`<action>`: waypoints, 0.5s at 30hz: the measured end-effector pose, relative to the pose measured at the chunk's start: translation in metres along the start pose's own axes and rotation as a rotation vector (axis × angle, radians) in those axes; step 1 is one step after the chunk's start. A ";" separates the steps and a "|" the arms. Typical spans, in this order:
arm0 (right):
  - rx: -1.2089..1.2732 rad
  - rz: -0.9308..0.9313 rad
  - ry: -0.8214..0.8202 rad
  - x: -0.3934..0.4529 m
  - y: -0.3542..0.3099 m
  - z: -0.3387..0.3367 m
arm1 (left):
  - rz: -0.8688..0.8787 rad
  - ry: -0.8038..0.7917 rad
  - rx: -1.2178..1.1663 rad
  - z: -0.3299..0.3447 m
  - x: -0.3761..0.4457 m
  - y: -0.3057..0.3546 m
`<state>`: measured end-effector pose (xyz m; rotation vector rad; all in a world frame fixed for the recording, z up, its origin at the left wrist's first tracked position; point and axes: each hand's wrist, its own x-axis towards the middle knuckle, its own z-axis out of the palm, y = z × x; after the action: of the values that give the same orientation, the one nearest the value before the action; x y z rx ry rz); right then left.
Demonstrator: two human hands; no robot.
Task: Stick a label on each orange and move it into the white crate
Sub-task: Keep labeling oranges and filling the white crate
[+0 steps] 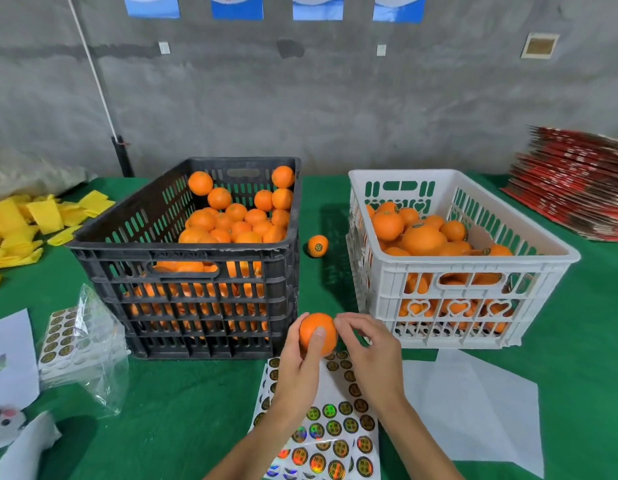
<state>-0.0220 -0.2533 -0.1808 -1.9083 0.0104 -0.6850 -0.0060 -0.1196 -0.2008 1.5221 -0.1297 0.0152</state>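
— Where are the fingers?
— The left hand (300,358) curls around an orange (318,332); the right hand's (366,344) bent fingertips touch its right side.
— And around them?
— A label sheet (335,427) lies beneath at the table's (182,410) near edge; the white crate (473,265) stands just right.

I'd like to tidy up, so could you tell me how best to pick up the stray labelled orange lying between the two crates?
Take the stray orange from above, fingers around its round sides. The black crate and the white crate flank it left and right, so the top is probably the freest approach. Its label faces the camera; grip beside it, not on it.
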 end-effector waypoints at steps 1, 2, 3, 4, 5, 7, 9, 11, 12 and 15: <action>0.040 -0.020 -0.021 0.004 -0.008 -0.001 | 0.012 0.002 -0.061 0.003 0.005 0.012; 0.056 -0.046 -0.048 0.009 -0.015 -0.004 | 0.022 0.000 -0.122 0.006 0.010 0.024; 0.035 -0.097 -0.076 0.014 -0.023 -0.008 | 0.026 -0.003 -0.176 0.009 0.016 0.038; -0.040 -0.174 -0.094 0.021 -0.030 -0.013 | 0.029 -0.008 -0.213 0.012 0.023 0.052; -0.162 -0.267 -0.099 0.029 -0.038 -0.018 | 0.034 -0.016 -0.227 0.017 0.030 0.066; -0.452 -0.441 -0.046 0.048 -0.053 -0.028 | 0.051 -0.041 -0.192 0.030 0.045 0.095; -0.617 -0.509 0.067 0.069 -0.069 -0.040 | 0.080 -0.069 -0.105 0.051 0.062 0.124; -0.675 -0.469 0.188 0.094 -0.083 -0.053 | 0.121 -0.121 -0.007 0.075 0.081 0.153; -0.701 -0.420 0.231 0.107 -0.088 -0.061 | 0.149 -0.160 0.050 0.085 0.089 0.167; -0.849 -0.249 0.280 0.142 -0.095 -0.083 | 0.238 -0.278 0.218 0.106 0.110 0.198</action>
<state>0.0300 -0.3257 -0.0126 -2.6224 0.2840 -1.2510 0.0773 -0.2231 0.0113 1.7128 -0.5457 0.0077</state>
